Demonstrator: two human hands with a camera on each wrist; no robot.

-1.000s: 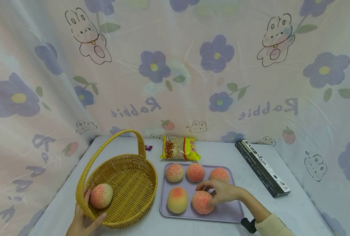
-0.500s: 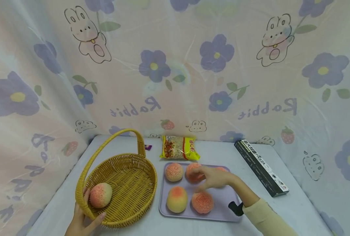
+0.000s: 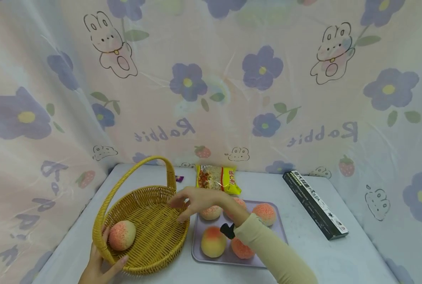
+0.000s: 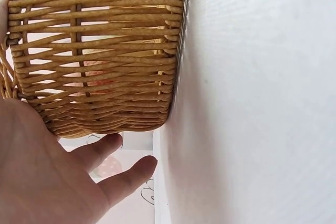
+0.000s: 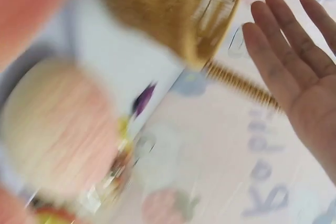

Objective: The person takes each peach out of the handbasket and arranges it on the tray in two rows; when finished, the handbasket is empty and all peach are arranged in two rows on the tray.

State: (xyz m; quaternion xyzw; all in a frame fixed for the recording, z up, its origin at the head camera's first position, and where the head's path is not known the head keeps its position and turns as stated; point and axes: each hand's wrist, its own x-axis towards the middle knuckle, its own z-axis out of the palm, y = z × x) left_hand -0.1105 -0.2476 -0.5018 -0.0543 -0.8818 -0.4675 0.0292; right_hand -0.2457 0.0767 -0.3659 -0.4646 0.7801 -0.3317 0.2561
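My left hand (image 3: 102,264) holds the woven basket (image 3: 154,265) at its left rim, thumb over the edge; in the left wrist view two fingers stretch straight beside the wicker wall (image 4: 105,35). A pale peach with a pink blush (image 3: 122,235) lies inside, close to that hand. My right hand (image 3: 194,199) hovers over the basket's right rim with nothing in it; in the right wrist view its fingers (image 5: 294,45) are extended. Several peaches stay on the lilac tray (image 3: 196,236), among them a yellow one (image 3: 213,243). The right forearm partly hides others.
A yellow food packet (image 3: 228,181) lies behind the tray, partly covered by the right hand. A long black pasta box (image 3: 315,205) lies at the right. A small purple wrapper (image 3: 179,178) is behind the basket, whose tall handle (image 3: 116,189) arches upward.
My right hand has left the front pink peach on the tray and moved left, empty, to the basket's right rim. The left hand, basket and peaches stay in place.
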